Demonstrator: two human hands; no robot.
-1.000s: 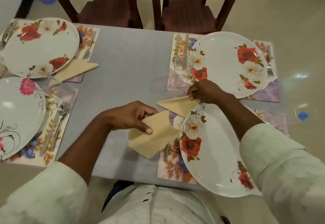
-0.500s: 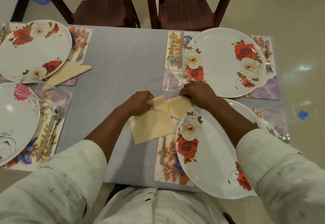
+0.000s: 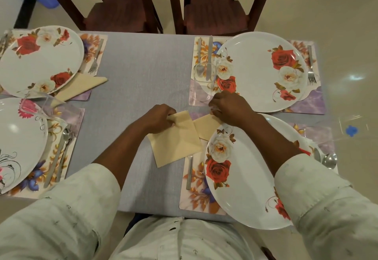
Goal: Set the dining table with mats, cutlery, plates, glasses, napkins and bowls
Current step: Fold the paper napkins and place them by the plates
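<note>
My left hand (image 3: 161, 118) pinches the top corner of a cream napkin (image 3: 178, 145) that lies flat on the grey table (image 3: 139, 71), overlapping the near-right floral mat (image 3: 196, 198). My right hand (image 3: 231, 106) holds a second, folded cream napkin (image 3: 204, 126) with curled fingers at the top edge of the near-right rose plate (image 3: 245, 178); part of that napkin lies under the plate and my hand. A piece of cutlery (image 3: 189, 172) lies on the mat left of the plate. The two napkins touch.
The far-right setting has a rose plate (image 3: 255, 71), a clear glass (image 3: 202, 84), cutlery and a fork (image 3: 311, 65). Two plates (image 3: 41, 61) (image 3: 18, 143) and a folded napkin (image 3: 81, 86) sit at left. Spoons (image 3: 329, 160) and a clear glass (image 3: 347, 129) are at right. Two brown chairs (image 3: 212, 8) stand beyond.
My left hand has carried the square napkin up and right, so it now lies against the folded napkin. My right hand has stayed at the folded napkin by the plate's top edge.
</note>
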